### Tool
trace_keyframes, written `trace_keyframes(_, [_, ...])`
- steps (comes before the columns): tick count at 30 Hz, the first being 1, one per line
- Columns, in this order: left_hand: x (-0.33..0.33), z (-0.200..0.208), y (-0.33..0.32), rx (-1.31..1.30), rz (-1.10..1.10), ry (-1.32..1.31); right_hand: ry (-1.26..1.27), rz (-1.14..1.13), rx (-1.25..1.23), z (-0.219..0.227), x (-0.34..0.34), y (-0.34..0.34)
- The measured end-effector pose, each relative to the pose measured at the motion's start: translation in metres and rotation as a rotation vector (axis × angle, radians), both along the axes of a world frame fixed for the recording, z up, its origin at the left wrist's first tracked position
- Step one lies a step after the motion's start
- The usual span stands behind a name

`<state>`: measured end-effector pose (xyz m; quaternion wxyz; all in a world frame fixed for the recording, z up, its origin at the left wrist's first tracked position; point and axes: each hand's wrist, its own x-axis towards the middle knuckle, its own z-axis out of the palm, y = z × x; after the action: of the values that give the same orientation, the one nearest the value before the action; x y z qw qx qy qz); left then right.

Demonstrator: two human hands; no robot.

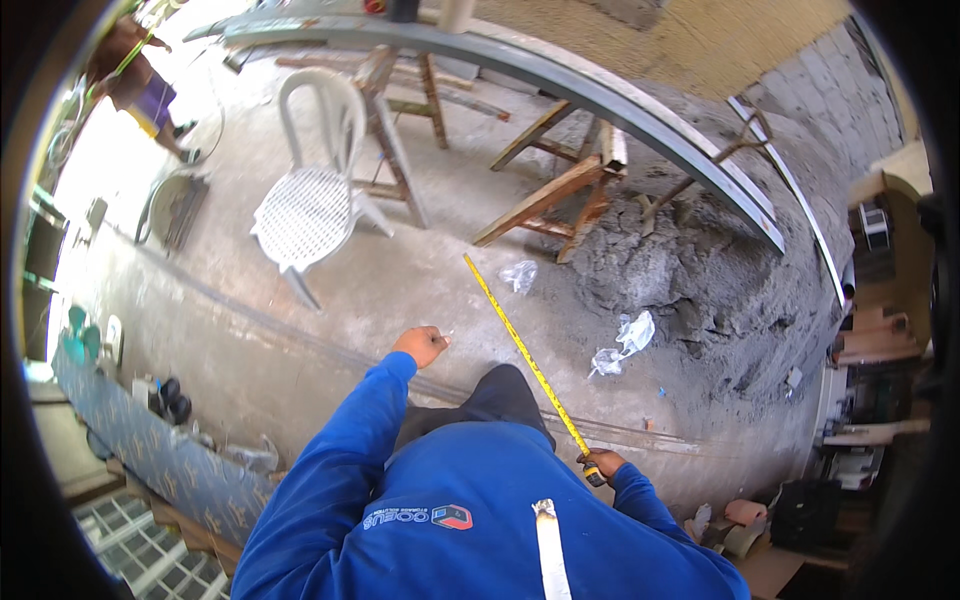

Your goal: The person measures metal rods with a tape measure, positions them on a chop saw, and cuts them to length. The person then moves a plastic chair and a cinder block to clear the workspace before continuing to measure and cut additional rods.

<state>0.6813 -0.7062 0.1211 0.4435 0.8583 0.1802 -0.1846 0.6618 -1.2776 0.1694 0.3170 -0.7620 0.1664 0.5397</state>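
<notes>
the right hand (612,461) grips a yellow tape measure (526,353), its blade running ahead and leftward; the left hand (424,346) is curled closed, contents unclear. the tape seems light, its blade springy, best held by the case.

1 yellow tape measure (524,350), extended straight, slants forward-left from its dark case (594,475).

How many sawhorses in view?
2. One sawhorse stands just right of the white chair; the other stands beyond the tape's far end, beside the grey heap. More could be hidden near the top edge.
</notes>
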Motion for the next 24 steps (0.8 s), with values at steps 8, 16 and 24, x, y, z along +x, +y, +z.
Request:
trace_keyframes(8, [0.017, -0.078, 0.017, 0.283, 0.009, -0.012, -0.158, 0.008, 0.243, -0.024, 0.135, 0.021])
trace_keyframes(16, [-0.085, -0.055, 0.055, 0.208, 0.454, 0.677, -0.189, 0.452, 0.036, -0.01, 0.291, -0.014])
trace_keyframes(24, [0.147, 0.045, -0.019, -0.528, 0.873, -0.077, -0.008, 0.54, 0.312, -0.099, 0.403, 0.058])
